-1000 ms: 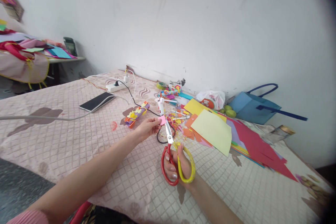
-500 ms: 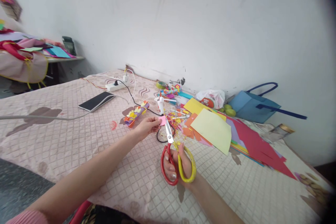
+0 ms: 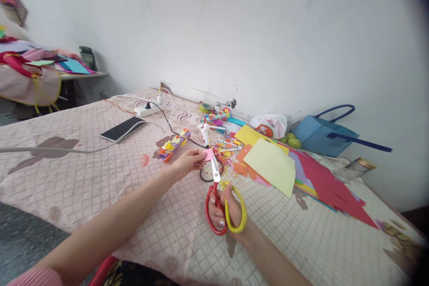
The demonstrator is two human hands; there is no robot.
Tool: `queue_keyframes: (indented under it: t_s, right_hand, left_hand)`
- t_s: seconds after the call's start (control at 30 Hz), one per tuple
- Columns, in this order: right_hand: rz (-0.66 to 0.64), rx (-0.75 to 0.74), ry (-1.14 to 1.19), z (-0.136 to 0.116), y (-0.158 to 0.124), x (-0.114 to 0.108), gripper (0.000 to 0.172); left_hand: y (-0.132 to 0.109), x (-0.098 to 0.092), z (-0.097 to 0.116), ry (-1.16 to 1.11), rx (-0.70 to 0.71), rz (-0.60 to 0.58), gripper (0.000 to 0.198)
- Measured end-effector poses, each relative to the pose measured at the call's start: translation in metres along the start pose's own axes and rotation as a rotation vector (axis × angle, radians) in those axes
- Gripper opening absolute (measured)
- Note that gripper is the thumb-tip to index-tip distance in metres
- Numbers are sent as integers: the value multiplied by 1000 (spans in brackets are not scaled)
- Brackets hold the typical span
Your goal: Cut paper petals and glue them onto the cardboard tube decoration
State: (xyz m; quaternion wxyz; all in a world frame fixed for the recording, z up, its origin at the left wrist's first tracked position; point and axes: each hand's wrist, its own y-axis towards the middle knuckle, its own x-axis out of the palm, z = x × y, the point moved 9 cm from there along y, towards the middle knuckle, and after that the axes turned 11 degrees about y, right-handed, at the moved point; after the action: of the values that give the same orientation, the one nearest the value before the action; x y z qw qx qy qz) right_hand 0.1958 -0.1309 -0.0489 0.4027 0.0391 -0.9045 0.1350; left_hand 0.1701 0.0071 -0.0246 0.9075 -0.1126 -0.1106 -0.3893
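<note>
Between the thumb and fingers of my left hand (image 3: 190, 163) is a small pink piece of paper (image 3: 208, 154). My right hand (image 3: 231, 208) holds a pair of scissors (image 3: 216, 174) with one red handle and one yellow handle, fingers through the loops. The blades point away from me, and their tips are at the right edge of the pink paper. Just beyond the paper stands a white glue gun (image 3: 205, 135). A purple paper roll (image 3: 174, 145) with yellow and orange paper flowers lies left of it.
Coloured paper sheets (image 3: 271, 165) and small scraps (image 3: 228, 149) lie to the right. A blue bag (image 3: 323, 136) leans by the wall. A black tablet-like device (image 3: 123, 129), cables and a white power strip (image 3: 149, 109) are on the left.
The scissor handles have come slightly closer together, the yellow one moving a little left. My left hand and the pink paper have barely moved.
</note>
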Motion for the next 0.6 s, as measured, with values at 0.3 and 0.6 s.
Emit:
queue_keyframes:
  t_s: [0.3, 0.6]
  right_hand:
    - [-36, 29, 5, -3, -2, 7, 64]
    - [-4, 4, -9, -4, -3, 5, 62]
  left_hand:
    - [0, 3, -1, 17, 1, -20, 26]
    - [0, 2, 1, 40, 4, -41, 25]
